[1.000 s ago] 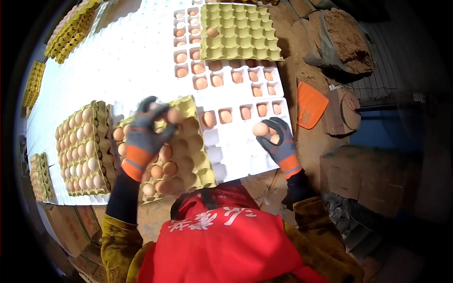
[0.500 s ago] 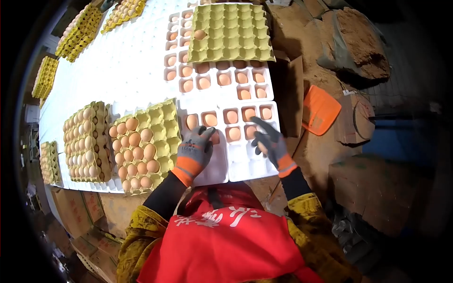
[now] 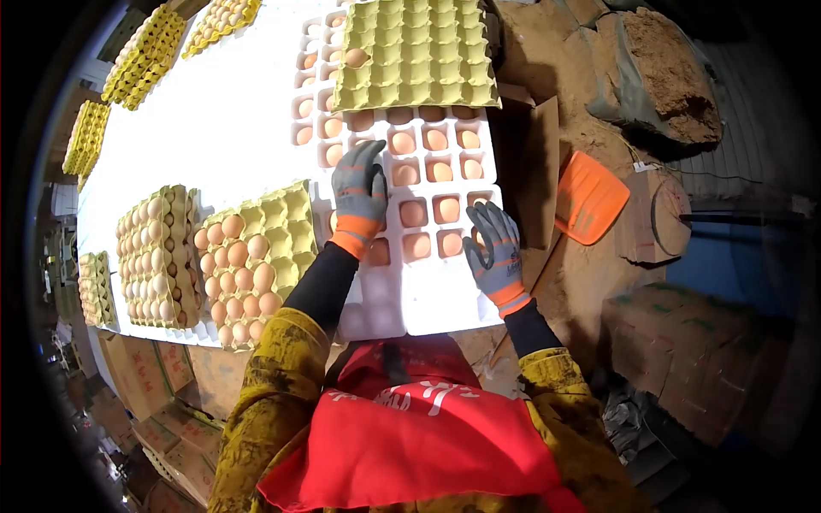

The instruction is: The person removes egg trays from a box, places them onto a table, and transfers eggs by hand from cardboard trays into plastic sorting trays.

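Note:
My left hand point(image 3: 359, 192), in a grey and orange glove, reaches over a white foam egg tray point(image 3: 366, 321). Its fingers are stretched forward beside eggs in the farther foam tray point(image 3: 491, 162), and nothing shows in its grasp. My right hand point(image 3: 498, 252), gloved alike, is at the right column of the nearer foam tray point(image 3: 453, 299). Thumb and fingers curve around an egg point(image 3: 478, 236) at a cell there, which the hand partly hides. Brown eggs point(image 3: 416, 246) sit in the cells to its left. The front cells hold no eggs.
A yellow pulp tray point(image 3: 419, 56) with one egg point(image 3: 356, 58) lies across the far foam trays. Left of my hands, a partly filled pulp tray point(image 3: 295, 214) stands beside stacked full trays point(image 3: 158, 256). An orange scoop point(image 3: 592, 197) and cardboard box point(image 3: 540, 171) lie right of the table.
My left hand has moved forward from the nearer foam tray towards the farther eggs. My right hand has brought its egg up and forward to a right-column cell.

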Demonstrator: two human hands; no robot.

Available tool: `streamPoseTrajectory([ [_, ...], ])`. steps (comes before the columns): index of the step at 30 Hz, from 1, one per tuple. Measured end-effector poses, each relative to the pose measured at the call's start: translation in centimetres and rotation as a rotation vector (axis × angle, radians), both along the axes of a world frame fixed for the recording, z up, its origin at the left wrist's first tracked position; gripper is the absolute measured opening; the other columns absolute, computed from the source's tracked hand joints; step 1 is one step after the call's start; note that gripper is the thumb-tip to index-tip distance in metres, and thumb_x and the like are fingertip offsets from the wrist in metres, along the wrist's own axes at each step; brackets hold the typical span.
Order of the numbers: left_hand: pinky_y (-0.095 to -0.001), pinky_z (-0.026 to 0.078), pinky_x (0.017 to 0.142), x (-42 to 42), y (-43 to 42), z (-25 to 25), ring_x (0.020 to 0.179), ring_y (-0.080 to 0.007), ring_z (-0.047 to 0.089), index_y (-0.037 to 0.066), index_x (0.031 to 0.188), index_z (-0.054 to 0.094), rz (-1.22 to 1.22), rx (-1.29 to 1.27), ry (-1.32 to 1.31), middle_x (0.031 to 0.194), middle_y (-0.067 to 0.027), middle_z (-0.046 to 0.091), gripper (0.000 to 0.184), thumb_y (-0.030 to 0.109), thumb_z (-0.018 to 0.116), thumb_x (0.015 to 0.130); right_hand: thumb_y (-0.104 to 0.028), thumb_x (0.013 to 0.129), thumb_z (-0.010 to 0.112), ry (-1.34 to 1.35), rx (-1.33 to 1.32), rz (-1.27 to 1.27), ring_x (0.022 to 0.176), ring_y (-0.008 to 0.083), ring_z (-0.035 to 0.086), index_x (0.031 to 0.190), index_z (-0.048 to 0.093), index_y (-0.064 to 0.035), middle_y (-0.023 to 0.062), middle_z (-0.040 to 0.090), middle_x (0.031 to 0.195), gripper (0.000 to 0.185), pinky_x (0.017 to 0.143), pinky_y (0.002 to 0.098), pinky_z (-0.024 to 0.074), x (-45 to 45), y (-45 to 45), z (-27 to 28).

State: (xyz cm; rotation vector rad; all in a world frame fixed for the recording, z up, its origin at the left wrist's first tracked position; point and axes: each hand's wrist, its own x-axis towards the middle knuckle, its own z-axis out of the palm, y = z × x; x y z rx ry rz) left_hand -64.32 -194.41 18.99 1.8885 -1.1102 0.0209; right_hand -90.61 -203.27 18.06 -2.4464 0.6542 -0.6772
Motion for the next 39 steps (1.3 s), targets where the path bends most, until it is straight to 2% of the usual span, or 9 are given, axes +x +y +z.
streamPoseTrajectory([
  [3,-0.0543,0.018,0.121,-0.2,0.9,-1.6,0.142,-0.0322,0.043,0.014,0.14,0.058,-0.04,0.321,-0.182,0.151,-0.0118,0.051,0.058,-0.001,0.055,0.084,-0.016,0.09,0.068,0.005,-0.053,0.019,0.137,0.0344,0.046,0.138,0.059,-0.0095,0.0137,0.056,0.142,0.049,0.114,0.0489,0.0346,0.2,-0.1,0.6],
  [13,-0.0346,0.05,0.095,1.7,28.3,13.0,0.118,-0.0297,0.061,0.006,0.13,0.064,0.164,0.205,-0.029,0.13,-0.014,0.064,0.064,-0.015,0.047,0.073,-0.011,0.086,0.074,-0.059,0.254,0.288,0.118,0.0332,0.058,0.132,0.061,-0.0083,0.0122,0.062,0.129,0.048,0.101,0.0433,0.0478,6.6,10.5,10.2],
  [17,-0.0424,0.044,0.106,3.2,36.8,13.2,0.121,-0.0357,0.057,0.005,0.131,0.062,0.07,0.453,0.031,0.128,-0.016,0.062,0.057,-0.01,0.058,0.077,-0.029,0.09,0.07,0.046,0.185,0.581,0.107,0.03,0.06,0.13,0.062,-0.0168,0.009,0.061,0.124,0.043,0.092,0.0407,0.0514,12.7,19.1,10.9],
  [25,-0.0423,0.047,0.079,5.0,37.1,6.9,0.092,-0.0274,0.061,0.013,0.114,0.065,-0.258,0.549,-0.346,0.11,-0.007,0.064,0.041,0.013,0.077,0.075,-0.019,0.082,0.071,0.277,0.038,0.509,0.108,0.0314,0.059,0.121,0.061,-0.0139,0.0095,0.06,0.118,0.041,0.094,0.0435,0.0482,20.4,25.3,6.7],
  [29,-0.04,0.051,0.082,6.7,38.9,7.9,0.093,-0.0302,0.065,0.008,0.116,0.067,-0.042,0.133,0.358,0.105,-0.0128,0.066,0.033,0.005,0.071,0.084,-0.011,0.083,0.069,-0.193,1.182,0.168,0.095,0.0229,0.063,0.124,0.056,-0.0029,0.0091,0.062,0.11,0.044,0.081,0.0336,0.0536,18.5,24.0,7.5],
  [33,-0.0426,0.048,0.081,6.8,37.2,10.8,0.096,-0.0289,0.061,0.011,0.118,0.064,-0.426,0.405,-0.079,0.105,-0.0091,0.062,0.044,0.017,0.077,0.076,-0.016,0.09,0.057,-0.485,1.703,0.019,0.107,0.0197,0.063,0.13,0.051,0.0015,0.0098,0.06,0.115,0.044,0.091,0.0346,0.0542,19.0,24.2,9.9],
  [36,-0.0397,0.046,0.082,4.7,36.5,6.3,0.095,-0.025,0.058,0.016,0.112,0.065,-0.345,0.571,-0.465,0.103,-0.0063,0.058,0.027,0.019,0.062,0.085,-0.019,0.094,0.062,0.014,1.069,0.122,0.108,0.0252,0.063,0.13,0.057,-0.0047,0.0072,0.06,0.117,0.039,0.09,0.0368,0.0538,20.7,24.9,8.9],
  [37,-0.0391,0.046,0.082,4.9,36.1,6.2,0.093,-0.0237,0.058,0.016,0.112,0.065,-0.35,0.566,-0.484,0.101,-0.0064,0.058,0.028,0.019,0.061,0.085,-0.02,0.092,0.065,-0.006,0.271,0.234,0.105,0.0293,0.063,0.127,0.061,-0.0086,0.01,0.061,0.114,0.037,0.088,0.0394,0.0539,21.7,25.5,8.5],
  [39,-0.0393,0.047,0.081,6.1,35.8,6.2,0.09,-0.0249,0.059,0.014,0.118,0.064,-0.42,0.572,-0.371,0.101,-0.007,0.06,0.035,0.018,0.068,0.083,-0.021,0.087,0.07,0.273,-0.201,0.266,0.104,0.0318,0.063,0.122,0.063,-0.0093,0.0139,0.061,0.113,0.037,0.088,0.0434,0.0532,23.2,26.2,8.3],
])
